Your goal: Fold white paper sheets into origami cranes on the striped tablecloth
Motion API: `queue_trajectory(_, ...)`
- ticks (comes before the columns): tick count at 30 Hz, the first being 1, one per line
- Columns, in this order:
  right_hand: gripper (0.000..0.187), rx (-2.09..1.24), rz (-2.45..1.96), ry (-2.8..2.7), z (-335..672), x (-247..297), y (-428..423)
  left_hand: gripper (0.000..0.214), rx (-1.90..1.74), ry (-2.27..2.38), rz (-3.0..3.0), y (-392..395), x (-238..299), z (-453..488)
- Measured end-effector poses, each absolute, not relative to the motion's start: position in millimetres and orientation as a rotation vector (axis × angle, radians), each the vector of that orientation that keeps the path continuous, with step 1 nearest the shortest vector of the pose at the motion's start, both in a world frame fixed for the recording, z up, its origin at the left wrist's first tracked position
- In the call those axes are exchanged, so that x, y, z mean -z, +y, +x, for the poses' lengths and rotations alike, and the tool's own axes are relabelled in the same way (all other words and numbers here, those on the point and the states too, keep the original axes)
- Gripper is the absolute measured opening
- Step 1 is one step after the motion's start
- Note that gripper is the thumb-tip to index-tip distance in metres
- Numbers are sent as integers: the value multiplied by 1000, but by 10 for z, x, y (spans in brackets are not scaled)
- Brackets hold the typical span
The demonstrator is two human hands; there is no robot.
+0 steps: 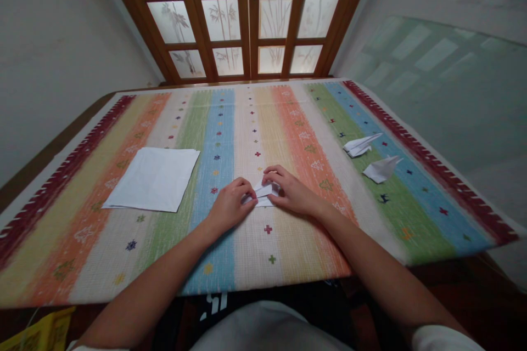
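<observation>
- Forearms: your left forearm (pixel 152 279) and right forearm (pixel 370 263) reach in from the bottom corners and angle inward, which brings both hands together near the middle of the cloth.
- Your left hand (pixel 228 205) is curled, with its fingers closed over the near-left end of the paper, apparently to keep that end from shifting.
- Your right hand (pixel 290 192) is also mostly closed, its fingers arched over the other end. It seems to press the paper down against the cloth.
- Paper (pixel 260 193), folded into a small white wedge, lies between your hands. Your fingers hide much of it, so you can't see its exact shape.
- Striped cloth (pixel 99 252) lies under everything, giving you a flat surface to work on.
- Stack of white paper (pixel 152 180) lies to your left, squared up and just within reach.
- Two folded paper planes (pixel 370 156) sit to your right, set well apart from your hands, where they stay out of your way.
- Wooden glass-paned door (pixel 218 16) stands beyond the far edge of the cloth.
</observation>
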State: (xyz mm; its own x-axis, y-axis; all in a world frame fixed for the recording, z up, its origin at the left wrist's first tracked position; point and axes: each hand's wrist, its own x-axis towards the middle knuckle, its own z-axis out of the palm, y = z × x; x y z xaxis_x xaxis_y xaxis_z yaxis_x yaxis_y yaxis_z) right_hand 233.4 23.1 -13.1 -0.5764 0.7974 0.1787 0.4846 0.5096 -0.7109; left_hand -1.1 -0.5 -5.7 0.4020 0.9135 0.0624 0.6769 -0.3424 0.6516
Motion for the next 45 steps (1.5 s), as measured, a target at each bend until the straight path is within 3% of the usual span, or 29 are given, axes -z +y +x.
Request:
queue_trajectory(5, 38, -889, -1108, -2249, 2319, 124, 221, 8, -693, 1282, 2026, 2, 86, -2)
queue_trajectory(10, 67, -1035, -1071, -2191, 2339, 91, 207, 20, -665, 1312, 1894, 12, 105, -2)
queue_trajectory(16, 14, -789, -989, -2309, 2346, 131, 233, 13, -642, 1283, 2067, -10, 70, -14)
queue_trajectory(24, 13, -358, -905, -2370, 2283, 84, 201, 13, -632, 1089, 2587, 33, 76, -34)
queue_trajectory(27, 5, -416, -923, -2504, 2298, 83, 191, 16, -494, 1084, 2590, 71, 125, -27)
queue_trajectory(30, 14, -494, -946, -2565, 2317, 79, 168, 18, -463, 1108, 2471, 102, 123, -59)
queue_trajectory(36, 11, -517, -978, -2557, 2313, 62, 130, 11, -397, 1038, 2331, 110, -2, -182)
queue_trajectory(45, 13, -737, -1167, -2389, 2300, 78, 124, 16, -358, 1072, 2338, 152, -21, -281)
